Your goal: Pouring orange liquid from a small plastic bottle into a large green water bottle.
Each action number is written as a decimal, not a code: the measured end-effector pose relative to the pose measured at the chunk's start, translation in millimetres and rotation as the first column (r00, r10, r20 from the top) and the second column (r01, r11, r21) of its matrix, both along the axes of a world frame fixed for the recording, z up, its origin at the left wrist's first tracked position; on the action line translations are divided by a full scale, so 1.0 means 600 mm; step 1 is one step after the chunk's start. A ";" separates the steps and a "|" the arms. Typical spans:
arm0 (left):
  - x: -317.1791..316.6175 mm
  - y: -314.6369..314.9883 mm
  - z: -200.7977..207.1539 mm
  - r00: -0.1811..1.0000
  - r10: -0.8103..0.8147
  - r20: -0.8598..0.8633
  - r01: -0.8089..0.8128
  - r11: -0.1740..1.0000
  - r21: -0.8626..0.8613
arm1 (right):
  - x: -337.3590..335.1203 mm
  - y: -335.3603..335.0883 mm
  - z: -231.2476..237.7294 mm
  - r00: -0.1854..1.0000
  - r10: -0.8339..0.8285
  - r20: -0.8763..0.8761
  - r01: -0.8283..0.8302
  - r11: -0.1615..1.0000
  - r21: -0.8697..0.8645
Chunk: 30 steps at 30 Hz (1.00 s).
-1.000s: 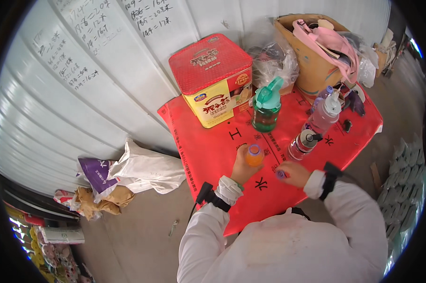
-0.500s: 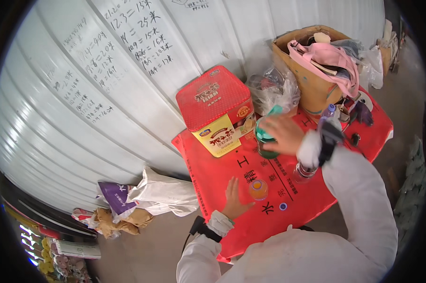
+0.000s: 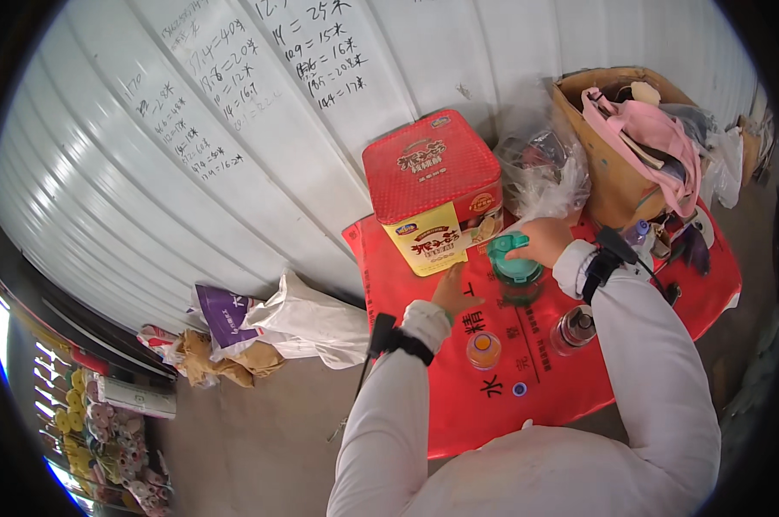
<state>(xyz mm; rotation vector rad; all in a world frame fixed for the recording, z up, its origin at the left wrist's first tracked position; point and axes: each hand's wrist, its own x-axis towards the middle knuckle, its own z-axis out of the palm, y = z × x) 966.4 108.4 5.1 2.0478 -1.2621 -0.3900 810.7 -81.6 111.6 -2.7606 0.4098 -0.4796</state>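
Note:
My right hand [image 3: 546, 241] has its fingers closed on the teal lid of a clear water bottle [image 3: 514, 267], which stands on the red table cover in front of a red tin. To the left of the bottle, my left hand [image 3: 455, 293] is stretched out with nothing in it, its fingers apart and not touching the bottle. Nearer to me stands a small open bottle [image 3: 483, 351] with orange drink. A second clear bottle [image 3: 573, 331] sits near my right forearm. A small blue cap [image 3: 519, 389] lies on the cover.
Behind are a red and yellow biscuit tin [image 3: 433, 185], a clear plastic bag [image 3: 545, 168] and a cardboard box [image 3: 613, 172] holding a pink bag. A purple-capped bottle [image 3: 638, 233] stands by the box. White sacks [image 3: 312, 323] lie on the floor left of the table.
My left hand has moved forward, from beside the orange drink toward the teal-lidded bottle. My right hand's fingers have closed on the lid's edge. The view has shifted.

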 end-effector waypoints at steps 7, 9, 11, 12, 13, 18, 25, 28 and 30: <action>-0.032 -0.073 -0.006 0.917 -0.299 -0.263 0.278 0.954 -0.117 | -0.004 0.038 -0.008 0.993 -0.110 0.053 0.114 0.990 -0.082; -0.038 -0.076 -0.020 0.846 -0.421 -0.328 0.302 0.884 -0.357 | -0.002 0.044 -0.022 0.992 -0.117 0.053 0.118 0.992 -0.031; -0.030 -0.062 -0.018 0.871 -0.425 -0.245 0.330 0.877 -0.350 | 0.004 0.059 -0.020 0.990 -0.137 0.013 0.137 0.990 -0.026; -0.029 -0.056 -0.018 0.898 -0.406 -0.170 0.335 0.881 -0.334 | 0.005 0.064 -0.019 0.993 -0.120 0.013 0.120 0.993 -0.004; -0.026 -0.050 -0.007 0.919 -0.383 -0.090 0.338 0.886 -0.318 | 0.007 0.071 -0.008 0.992 -0.128 0.016 0.128 0.992 -0.017; -0.007 0.004 0.004 0.895 -0.311 -0.319 0.190 0.914 -0.359 | 0.025 0.116 0.043 0.996 -0.048 -0.079 0.051 0.998 0.041; 0.036 0.080 0.171 0.927 -0.364 0.097 0.364 0.801 -0.475 | 0.015 0.182 0.202 0.982 0.075 0.173 -0.060 0.994 -0.090; 0.038 0.085 0.176 0.617 -0.517 -0.593 0.169 0.824 -0.541 | -0.030 0.233 0.290 0.977 0.135 0.167 -0.119 0.987 -0.105; 0.019 0.109 0.218 0.506 -0.577 -0.641 0.276 0.813 -0.513 | -0.049 0.268 0.325 0.982 0.133 0.134 -0.107 0.977 -0.183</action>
